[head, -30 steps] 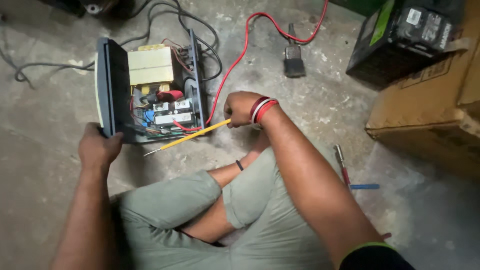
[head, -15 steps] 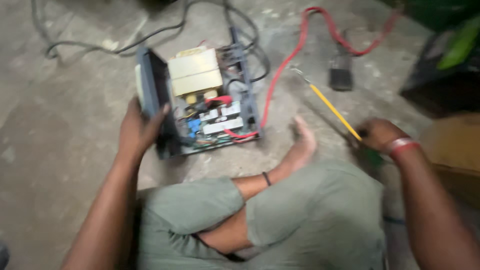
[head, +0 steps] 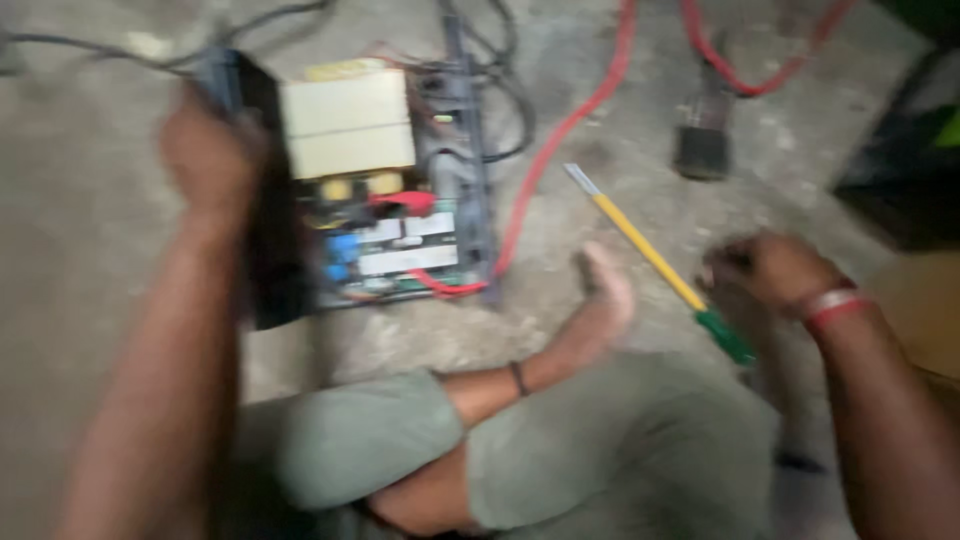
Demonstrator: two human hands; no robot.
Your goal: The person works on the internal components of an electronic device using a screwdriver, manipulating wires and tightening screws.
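An opened electrical unit (head: 385, 190) lies on the concrete floor, showing a cream transformer block and a circuit board with red wires. My left hand (head: 205, 150) grips its black front panel at the left side. A screwdriver (head: 650, 255) with a yellow shaft and green handle lies slanted beside my bare foot (head: 605, 290), tip toward the unit. My right hand (head: 770, 272), with red and white bands on the wrist, hovers with curled fingers just above the green handle. Blur hides whether it touches the tool.
A thick red cable (head: 560, 140) runs from the unit to the back. A dark clamp-like part (head: 700, 140) lies behind the screwdriver. A black box (head: 905, 150) and a cardboard carton (head: 925, 310) stand at the right. Black cables (head: 500, 60) trail behind the unit.
My right hand has pulled the screwdriver out of the unit and away to the right. The view has tipped down and closer. My left hand stays on the front panel.
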